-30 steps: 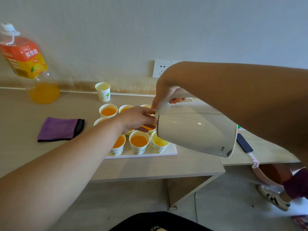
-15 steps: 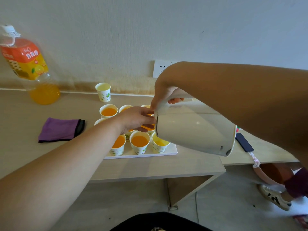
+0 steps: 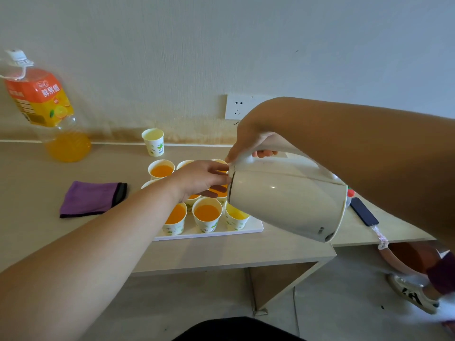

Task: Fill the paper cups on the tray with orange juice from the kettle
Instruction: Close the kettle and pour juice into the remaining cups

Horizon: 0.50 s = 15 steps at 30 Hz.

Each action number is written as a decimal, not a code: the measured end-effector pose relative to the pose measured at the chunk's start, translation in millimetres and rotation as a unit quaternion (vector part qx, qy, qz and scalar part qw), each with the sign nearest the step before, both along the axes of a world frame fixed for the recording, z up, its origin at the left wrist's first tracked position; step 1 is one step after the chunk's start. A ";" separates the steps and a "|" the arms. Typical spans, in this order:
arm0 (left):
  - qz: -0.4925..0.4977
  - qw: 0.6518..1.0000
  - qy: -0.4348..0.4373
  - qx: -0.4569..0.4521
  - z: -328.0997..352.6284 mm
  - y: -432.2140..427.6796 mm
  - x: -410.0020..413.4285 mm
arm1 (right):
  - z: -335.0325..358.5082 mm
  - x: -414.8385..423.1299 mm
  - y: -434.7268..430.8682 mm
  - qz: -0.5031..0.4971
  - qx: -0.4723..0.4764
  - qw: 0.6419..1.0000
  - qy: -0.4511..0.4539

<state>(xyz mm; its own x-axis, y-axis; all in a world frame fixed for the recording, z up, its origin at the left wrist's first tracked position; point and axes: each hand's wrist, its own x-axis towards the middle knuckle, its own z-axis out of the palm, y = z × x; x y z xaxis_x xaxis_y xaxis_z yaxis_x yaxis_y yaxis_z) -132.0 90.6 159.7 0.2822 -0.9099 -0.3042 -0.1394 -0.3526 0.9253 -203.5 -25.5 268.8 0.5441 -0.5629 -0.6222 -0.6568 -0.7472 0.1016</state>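
Though a second has passed, we see the pale worktop [image 3: 37, 193] carrying the same layout, and nothing on it has shifted.

The white kettle [image 3: 288, 200] is the largest thing on show. It is still held in the air over the tray's right side, tipped with its mouth toward the cups at much the same angle as before. The right hand [image 3: 248, 146] keeps its fingers curled round the kettle's handle. The left hand [image 3: 202, 179] stays over the middle cups, its fingers stretched out with the tips against the kettle's mouth end. That hand hides the spout, so we cannot tell whether juice is running.

The orange juice bottle [image 3: 49, 112] stands at the back left of the worktop, leaning in the wide view, with juice only in its lowest part.

The white tray [image 3: 221, 234] lies near the front edge, toward the right front corner. A folded purple cloth [image 3: 91, 199] lies to the left of the tray, apart from it.

The paper cups [image 3: 206, 215] stand on the tray, and the ones we can see hold orange juice at levels that look unchanged. The left hand and forearm cover the middle cups. One more cup [image 3: 153, 142] stands alone by the back edge.

A dark phone [image 3: 364, 214] lies on the right, partly behind the kettle.
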 end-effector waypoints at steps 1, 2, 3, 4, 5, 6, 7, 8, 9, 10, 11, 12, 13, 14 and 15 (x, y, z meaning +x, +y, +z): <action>0.011 1.000 0.009 -0.006 1.4 -1.1 -0.6 | 5.1 -5.7 1.0 0.002 -0.009 1.000 -0.006; 0.026 0.999 0.016 -0.011 4.7 -3.4 -1.0 | 10.0 -11.8 0.1 -0.003 -0.005 1.000 -0.021; 0.043 0.999 0.022 -0.015 8.6 -5.0 -1.6 | 14.8 -16.8 -2.6 -0.015 0.016 0.999 -0.037; 0.056 0.998 0.021 -0.020 12.7 -7.0 -1.7 | 19.1 -21.2 -8.1 -0.025 0.040 0.997 -0.056; 0.064 0.998 0.010 -0.026 19.1 -9.5 -1.5 | 24.2 -25.5 -15.3 -0.041 0.065 0.994 -0.075; 0.071 0.997 -0.002 -0.034 25.3 -10.3 -2.6 | 28.2 -30.1 -21.6 -0.056 0.087 0.990 -0.097; 0.077 0.996 -0.019 -0.049 33.5 -12.6 -4.4 | 33.6 -36.0 -28.5 -0.068 0.099 0.985 -0.122; 0.085 0.993 -0.042 -0.064 41.2 -13.0 -5.7 | 37.9 -40.2 -33.9 -0.078 0.103 0.981 -0.146; 0.094 0.990 -0.073 -0.081 49.5 -13.1 -7.1 | 41.8 -43.2 -38.9 -0.087 0.105 0.976 -0.168; 0.103 0.983 -0.117 -0.100 58.8 -14.2 -8.1 | 47.2 -45.1 -42.3 -0.095 0.106 0.971 -0.194; 0.116 0.972 -0.165 -0.117 65.5 -13.5 -10.3 | 49.7 -46.9 -43.8 -0.106 0.109 0.965 -0.216; 0.133 0.956 -0.219 -0.143 73.9 -14.2 -11.3 | 53.8 -47.6 -45.1 -0.114 0.109 0.958 -0.239; 0.154 0.938 -0.261 -0.168 83.5 -15.1 -13.0 | 58.5 -47.9 -45.7 -0.121 0.110 0.951 -0.263; 0.176 0.926 -0.277 -0.188 90.6 -15.3 -13.7 | 59.7 -47.7 -46.1 -0.130 0.115 0.942 -0.286; 0.194 0.923 -0.263 -0.201 98.2 -16.7 -14.1 | 61.8 -47.0 -46.5 -0.140 0.127 0.931 -0.312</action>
<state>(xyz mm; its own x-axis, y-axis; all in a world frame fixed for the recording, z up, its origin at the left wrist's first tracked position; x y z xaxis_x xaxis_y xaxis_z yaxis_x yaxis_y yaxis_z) -146.1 73.9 257.9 0.6234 -0.7184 0.3088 -0.5428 -0.1134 0.8322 -250.5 -72.0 330.6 0.6979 -0.6155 -0.3661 -0.7016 -0.4851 -0.5220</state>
